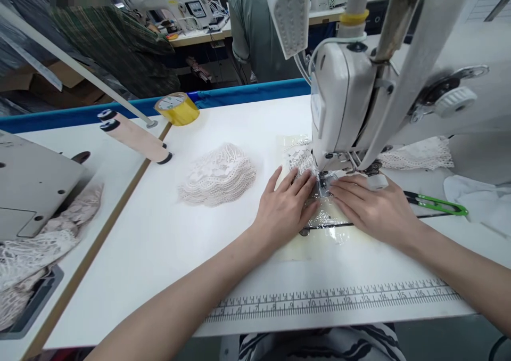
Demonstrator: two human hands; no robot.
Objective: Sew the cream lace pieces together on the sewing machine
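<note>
A white sewing machine [343, 100] stands on the white table [159, 244]. My left hand [285, 206] lies flat with its fingers spread, pressing a small white lace piece [300, 158] just left of the needle. My right hand [371, 204] lies flat on the other side, fingertips at the presser foot [325, 182], with a white thimble-like cap [377, 182] on one finger. Both hands rest on clear plastic film over the needle plate. A stack of lace pieces [219, 174] lies to the left of my left hand.
Green thread snips [437, 205] lie right of my right hand. More lace [419, 154] lies behind the machine. A yellow tape roll [178, 108] and a pink roll [133, 136] sit at the back left. A printed ruler [335, 300] runs along the front edge. Another person [255, 25] stands beyond.
</note>
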